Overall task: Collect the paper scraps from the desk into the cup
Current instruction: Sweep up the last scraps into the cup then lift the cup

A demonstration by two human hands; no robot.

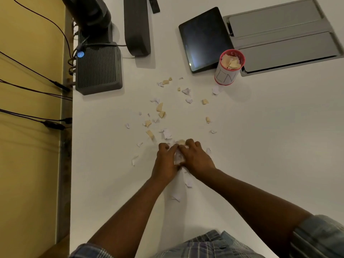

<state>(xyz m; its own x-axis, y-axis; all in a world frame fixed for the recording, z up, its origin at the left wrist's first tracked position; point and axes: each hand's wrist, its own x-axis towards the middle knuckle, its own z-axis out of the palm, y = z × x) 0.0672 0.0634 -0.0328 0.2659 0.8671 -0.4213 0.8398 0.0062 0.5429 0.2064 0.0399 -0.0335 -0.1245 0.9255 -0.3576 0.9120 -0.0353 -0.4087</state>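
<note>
Several white and tan paper scraps (pixel 161 111) lie scattered over the middle of the white desk (pixel 270 146). A red cup (pixel 229 68) with a white label stands at the back right, holding tan scraps. My left hand (pixel 165 161) and my right hand (pixel 195 159) press together on the desk, cupped around a small heap of scraps (pixel 179 155) between the palms. More white scraps (pixel 188 182) lie just behind my wrists.
A dark tablet (pixel 204 39) leans behind the cup, beside a grey recessed cable hatch (pixel 284 34). A black ribbed box (pixel 99 68) with a blue light and a dark stand (pixel 136 25) sit at the back left. Cables run off the desk's left edge.
</note>
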